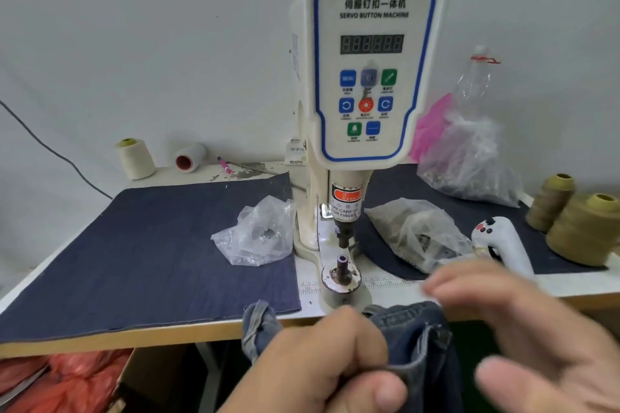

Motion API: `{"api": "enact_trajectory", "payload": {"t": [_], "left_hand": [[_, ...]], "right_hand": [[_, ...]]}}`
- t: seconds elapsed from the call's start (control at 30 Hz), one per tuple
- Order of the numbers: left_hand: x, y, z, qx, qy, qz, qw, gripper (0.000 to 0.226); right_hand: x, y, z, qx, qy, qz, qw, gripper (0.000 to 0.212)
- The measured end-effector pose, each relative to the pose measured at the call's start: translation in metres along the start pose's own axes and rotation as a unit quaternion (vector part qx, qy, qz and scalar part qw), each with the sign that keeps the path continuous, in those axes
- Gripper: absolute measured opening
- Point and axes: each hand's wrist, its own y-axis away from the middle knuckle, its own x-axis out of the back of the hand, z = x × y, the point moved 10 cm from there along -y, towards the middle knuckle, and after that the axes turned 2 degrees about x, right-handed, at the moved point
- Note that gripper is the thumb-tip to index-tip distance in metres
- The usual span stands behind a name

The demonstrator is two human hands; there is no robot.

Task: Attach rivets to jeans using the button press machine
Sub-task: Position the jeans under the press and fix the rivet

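The white machine says "SERVO BUTTON MACHINE"; its sticker warns about fingers; clear bags lie on both sides of it; your left hand pinches the jeans in front of it; your right hand is blurry, fingers spread.

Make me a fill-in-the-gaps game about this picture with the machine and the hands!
1. The left hand grips the dark blue ____.
2. The words on the machine say SERVO ____ MACHINE.
3. The cream thread cone stands ____ of the machine.
4. The right hand holds ____; its fingers are spread out.

Missing words: jeans; BUTTON; left; nothing
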Motion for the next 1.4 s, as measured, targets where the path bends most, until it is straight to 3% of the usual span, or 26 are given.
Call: {"api": "enact_trajectory", "payload": {"t": [0.07, 0.13, 0.17, 0.27, 0.4, 0.53, 0.77, 1.0, 1.4], "left_hand": [[-0.007, -0.011, 0.015, -0.023, 0.029, -0.047, 0.998, 0.023], [0.004, -0.025, 0.001, -0.028, 0.058, -0.035, 0.997, 0.022], [0.006, -0.033, -0.015, -0.008, 0.048, -0.019, 0.999, 0.022], [0.000, -0.046, -0.057, 0.069, 0.057, -0.024, 0.996, 0.021], [-0.004, -0.054, -0.110, 0.146, 0.033, -0.036, 0.988, 0.022], [-0.005, -0.064, -0.146, 0.207, 0.030, -0.013, 0.978, 0.021], [0.009, -0.072, -0.197, 0.291, 0.067, 0.099, 0.949, 0.012], [-0.003, -0.072, -0.211, 0.318, 0.107, 0.066, 0.940, 0.010], [-0.014, -0.067, -0.211, 0.282, 0.224, 0.042, 0.932, 0.006]], "right_hand": [[-0.029, -0.006, 0.000, 0.001, 0.016, -0.094, 0.995, 0.036], [-0.047, -0.008, 0.018, -0.091, -0.120, -0.124, 0.981, 0.043], [-0.048, -0.007, 0.032, -0.122, -0.194, -0.097, 0.968, 0.041], [-0.051, -0.007, 0.072, -0.172, -0.252, -0.031, 0.952, 0.033], [-0.071, 0.000, 0.119, -0.248, -0.355, 0.003, 0.901, 0.043], [-0.073, -0.011, 0.150, -0.285, -0.316, 0.037, 0.904, 0.022], [-0.078, -0.039, 0.186, -0.324, -0.206, 0.032, 0.923, 0.031], [-0.080, -0.041, 0.199, -0.309, -0.249, 0.044, 0.917, 0.028], [-0.088, -0.034, 0.207, -0.271, -0.304, 0.013, 0.913, 0.023]]}}
